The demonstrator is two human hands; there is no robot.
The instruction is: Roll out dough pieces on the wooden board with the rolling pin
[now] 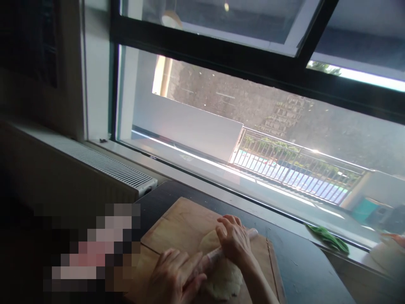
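Left fingers (pixel 191 262) and right fingers (pixel 222 222) grasp a rolling pin (pixel 213 258) across flattened dough (pixel 224 280).

Pale cream, flat dough (pixel 223 282) and a whitish cylindrical rolling pin (pixel 210 260) contrast with a tan wooden board (pixel 182 219) crossed by dark lines. From the dough: blackish-grey tabletop (pixel 302 264) at three o'clock, crumpled green cloth (pixel 330 240) at two, dark window frame (pixel 205 53) at twelve, cream radiator (pixel 104 162) with dark-striped slats at ten.
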